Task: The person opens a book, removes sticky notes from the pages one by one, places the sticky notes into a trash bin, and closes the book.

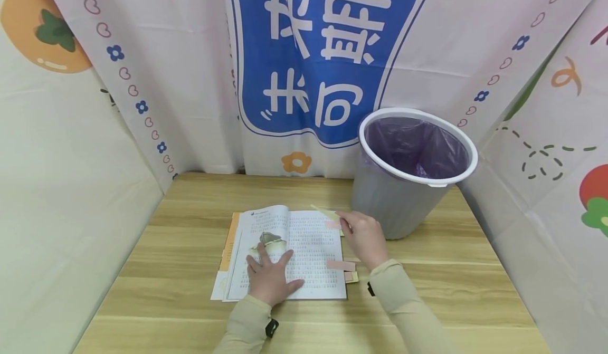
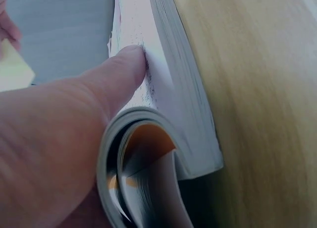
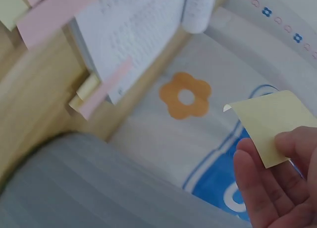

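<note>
An open book (image 1: 311, 277) lies on the wooden table, its left pages bowed up near the fold. My left hand (image 1: 268, 283) rests with spread fingers across the left page, over a printed picture; in the left wrist view its thumb (image 2: 130, 64) presses on the page. Above the book's upper right edge, my right hand (image 1: 366, 235) pinches a pale yellow sticky note (image 3: 270, 121) between thumb and fingers, one corner of it curling. Pink sticky strips (image 1: 338, 265) and a yellow one (image 1: 352, 277) stick out from the book's right side.
A grey bin (image 1: 385, 211) with a white rim and purple liner stands at the table's back right, close to my right hand. Printed curtains (image 1: 199, 106) hang behind the table (image 1: 190, 269) and along both sides.
</note>
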Available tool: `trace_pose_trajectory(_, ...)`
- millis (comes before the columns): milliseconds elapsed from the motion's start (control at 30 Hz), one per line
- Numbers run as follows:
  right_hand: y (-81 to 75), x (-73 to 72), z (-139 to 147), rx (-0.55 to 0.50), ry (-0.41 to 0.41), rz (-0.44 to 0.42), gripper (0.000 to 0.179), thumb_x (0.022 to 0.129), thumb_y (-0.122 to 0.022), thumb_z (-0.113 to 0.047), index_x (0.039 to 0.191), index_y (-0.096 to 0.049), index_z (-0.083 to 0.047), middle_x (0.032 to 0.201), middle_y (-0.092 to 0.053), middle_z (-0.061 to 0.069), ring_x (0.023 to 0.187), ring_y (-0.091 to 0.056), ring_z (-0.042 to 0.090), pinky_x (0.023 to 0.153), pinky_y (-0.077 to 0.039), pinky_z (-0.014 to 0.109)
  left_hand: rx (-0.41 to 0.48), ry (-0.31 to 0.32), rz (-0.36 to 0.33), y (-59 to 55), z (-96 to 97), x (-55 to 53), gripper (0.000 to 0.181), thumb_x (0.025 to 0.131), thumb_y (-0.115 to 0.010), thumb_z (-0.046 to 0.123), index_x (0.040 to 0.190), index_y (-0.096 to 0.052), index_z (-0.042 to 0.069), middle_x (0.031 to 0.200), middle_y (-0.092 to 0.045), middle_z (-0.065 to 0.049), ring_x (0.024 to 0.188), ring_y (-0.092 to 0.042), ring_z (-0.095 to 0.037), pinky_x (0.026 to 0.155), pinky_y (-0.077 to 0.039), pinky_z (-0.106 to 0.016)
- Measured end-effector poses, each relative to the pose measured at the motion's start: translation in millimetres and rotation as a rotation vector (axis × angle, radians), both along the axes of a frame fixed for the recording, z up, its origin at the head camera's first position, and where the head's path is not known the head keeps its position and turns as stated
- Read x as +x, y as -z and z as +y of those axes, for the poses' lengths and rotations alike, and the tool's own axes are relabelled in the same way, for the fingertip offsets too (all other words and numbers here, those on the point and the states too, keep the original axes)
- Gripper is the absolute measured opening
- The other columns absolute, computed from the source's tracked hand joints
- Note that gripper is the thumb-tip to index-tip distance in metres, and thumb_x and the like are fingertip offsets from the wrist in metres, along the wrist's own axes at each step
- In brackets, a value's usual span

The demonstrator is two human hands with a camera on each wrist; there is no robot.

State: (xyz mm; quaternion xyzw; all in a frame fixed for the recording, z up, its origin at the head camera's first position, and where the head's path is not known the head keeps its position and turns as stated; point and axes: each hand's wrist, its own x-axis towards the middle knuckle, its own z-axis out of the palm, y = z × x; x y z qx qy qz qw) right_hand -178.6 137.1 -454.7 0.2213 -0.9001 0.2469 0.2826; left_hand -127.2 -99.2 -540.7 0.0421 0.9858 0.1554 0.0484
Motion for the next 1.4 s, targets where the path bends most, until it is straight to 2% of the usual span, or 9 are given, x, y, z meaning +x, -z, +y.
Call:
trace_pose_trajectory(300, -54.8, 7.4, 24.0, -0.074, -0.034, 0.223, 0.025, 0.08, -0.074, 0.01, 0.101, -0.076, -0.004, 0.092, -0.074, 0.009, 0.08, -0.071, 0.024, 0.071, -0.059, 0.035, -0.004, -0.006, -0.01, -2.1, 0.2, 1.6, 0.082, 0.077, -0.074, 0.064, 0.145, -0.052, 0.023, 0.149, -0.012, -0.047, 0.123, -0.019, -0.077, 0.099, -0.029, -0.077)
trace_pose_trajectory(500, -90.8, 7.3, 44.3, -0.155, -0.013, 0.348, 0.027, 0.077, -0.071, 0.015, 0.098, -0.075, -0.003, 0.088, -0.073, 0.01, 0.076, -0.069, 0.027, 0.07, -0.057, 0.037, -0.004, -0.009, -0.018, -2.0, -0.1, 3.0, 0.082, 0.077, -0.074, 0.063, 0.145, -0.052, 0.023, 0.149, -0.012, -0.048, 0.123, -0.018, -0.077, 0.098, -0.029, -0.077)
trace_pose_trajectory(633, -113.2, 2.7, 64.3, -0.178, 0.02, 0.391, 0.025, 0.079, -0.07, 0.015, 0.099, -0.075, -0.001, 0.09, -0.072, 0.013, 0.079, -0.068, 0.029, 0.079, -0.053, 0.022, -0.007, -0.007, -0.021, -0.9, -0.1, 2.8, 0.082, 0.077, -0.073, 0.064, 0.145, -0.052, 0.023, 0.149, -0.011, -0.048, 0.123, -0.018, -0.077, 0.098, -0.029, -0.077)
trace_pose_trajectory(767, -131.4, -5.6, 89.0, -0.189, 0.044, 0.401, 0.025, 0.081, -0.069, 0.015, 0.1, -0.076, 0.0, 0.093, -0.072, 0.015, 0.082, -0.067, 0.028, 0.084, -0.043, 0.009, -0.006, -0.006, -0.019, -1.7, 0.5, 2.6, 0.082, 0.077, -0.073, 0.064, 0.145, -0.052, 0.023, 0.149, -0.011, -0.048, 0.123, -0.018, -0.078, 0.099, -0.028, -0.078)
trace_pose_trajectory(900, -140.9, -16.6, 111.5, -0.177, 0.088, 0.386, 0.025, 0.081, -0.067, 0.015, 0.1, -0.076, 0.0, 0.092, -0.071, 0.016, 0.081, -0.065, 0.029, 0.082, -0.039, 0.006, -0.004, -0.005, -0.022, -1.9, 1.5, 2.0, 0.082, 0.077, -0.073, 0.064, 0.146, -0.051, 0.024, 0.149, -0.01, -0.047, 0.124, -0.017, -0.077, 0.099, -0.027, -0.078)
trace_pose_trajectory(1067, -147.5, -29.4, 131.4, -0.103, 0.16, 0.371, 0.023, 0.083, -0.065, 0.012, 0.099, -0.077, 0.001, 0.09, -0.07, 0.017, 0.076, -0.064, 0.031, 0.078, -0.035, 0.006, -0.009, -0.003, -0.023, -1.1, 1.7, 1.1, 0.082, 0.078, -0.072, 0.064, 0.146, -0.051, 0.024, 0.149, -0.01, -0.047, 0.124, -0.017, -0.077, 0.099, -0.027, -0.077)
trace_pose_trajectory(1167, -150.5, -36.0, 140.1, -0.051, 0.186, 0.349, 0.023, 0.084, -0.063, 0.011, 0.1, -0.076, 0.002, 0.089, -0.069, 0.017, 0.073, -0.063, 0.03, 0.072, -0.039, 0.015, -0.003, 0.001, -0.015, -1.7, 1.8, 1.1, 0.081, 0.078, -0.073, 0.063, 0.146, -0.051, 0.023, 0.149, -0.01, -0.048, 0.123, -0.018, -0.077, 0.099, -0.028, -0.077)
trace_pose_trajectory(1267, -152.1, -41.5, 147.7, -0.003, 0.196, 0.306, 0.022, 0.085, -0.063, 0.011, 0.101, -0.076, 0.002, 0.09, -0.069, 0.018, 0.072, -0.063, 0.031, 0.068, -0.045, 0.029, -0.003, 0.003, -0.018, -1.9, 1.5, 0.9, 0.082, 0.079, -0.073, 0.062, 0.146, -0.05, 0.023, 0.149, -0.01, -0.047, 0.124, -0.018, -0.077, 0.1, -0.028, -0.077)
trace_pose_trajectory(1400, -153.2, -47.3, 154.8, 0.042, 0.212, 0.22, 0.022, 0.086, -0.063, 0.009, 0.102, -0.076, 0.002, 0.094, -0.07, 0.019, 0.079, -0.065, 0.037, 0.071, -0.051, 0.047, -0.002, 0.001, -0.025, -2.3, 1.2, 1.2, 0.082, 0.079, -0.073, 0.062, 0.147, -0.049, 0.023, 0.15, -0.01, -0.047, 0.124, -0.017, -0.077, 0.1, -0.027, -0.077)
